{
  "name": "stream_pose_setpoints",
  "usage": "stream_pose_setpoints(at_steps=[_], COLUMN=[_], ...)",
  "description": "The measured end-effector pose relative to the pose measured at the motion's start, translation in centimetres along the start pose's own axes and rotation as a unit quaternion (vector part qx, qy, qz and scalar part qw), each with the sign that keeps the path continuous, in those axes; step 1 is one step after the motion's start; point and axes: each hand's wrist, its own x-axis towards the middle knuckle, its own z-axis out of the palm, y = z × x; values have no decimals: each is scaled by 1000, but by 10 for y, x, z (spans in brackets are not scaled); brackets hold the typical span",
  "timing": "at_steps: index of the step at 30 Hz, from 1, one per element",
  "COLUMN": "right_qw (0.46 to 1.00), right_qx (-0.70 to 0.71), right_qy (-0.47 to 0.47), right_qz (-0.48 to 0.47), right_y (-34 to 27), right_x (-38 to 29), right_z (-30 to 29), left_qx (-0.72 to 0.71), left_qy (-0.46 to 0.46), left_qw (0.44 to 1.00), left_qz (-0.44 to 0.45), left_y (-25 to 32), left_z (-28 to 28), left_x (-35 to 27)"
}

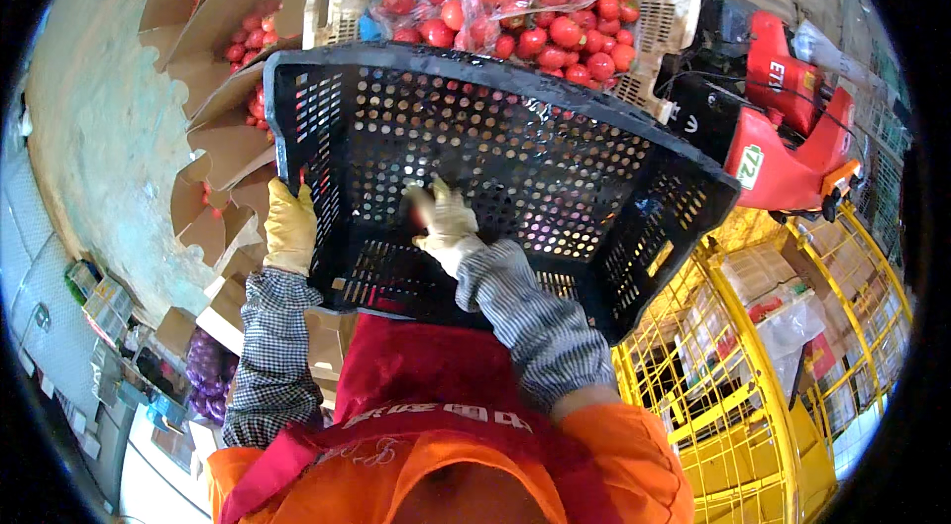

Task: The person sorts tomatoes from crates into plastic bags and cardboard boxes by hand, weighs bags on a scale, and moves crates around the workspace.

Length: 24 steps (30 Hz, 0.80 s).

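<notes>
A black perforated plastic crate (pixel 475 175) is held tilted in front of me, its open side facing me. My left hand (pixel 291 223), in a yellowish glove, grips the crate's left end wall. Reaching inside the crate is my right hand (pixel 448 225), also gloved, near the middle of its perforated base. Something small and reddish (pixel 420 210) is blurred at that hand's fingers, and I cannot tell whether it is held. Behind the crate's far rim stands a dirty white plastic crate (pixel 661 34) with many tomatoes (pixel 565 34), partly under clear plastic film.
Open cardboard boxes (pixel 223 93) with tomatoes stand on the left. A yellow wire cage cart (pixel 743 368) holding packages is close on the right. Beyond it is a red and black machine (pixel 787 138). Net bags of purple produce (pixel 208 368) lie at lower left.
</notes>
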Motion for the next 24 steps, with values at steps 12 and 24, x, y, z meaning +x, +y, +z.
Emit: stream_pose_setpoints(at_steps=[12,24], right_qw=[904,789], right_qx=[226,18], right_qy=[323,495], right_qz=[-163,364], right_y=[-8,172], right_x=[-22,-179], right_z=[-103,-178], left_qx=[-29,13], left_qy=[9,-48], left_qw=[999,998], left_qz=[43,33], left_y=[-13,9], left_z=[6,2], left_x=[-5,15])
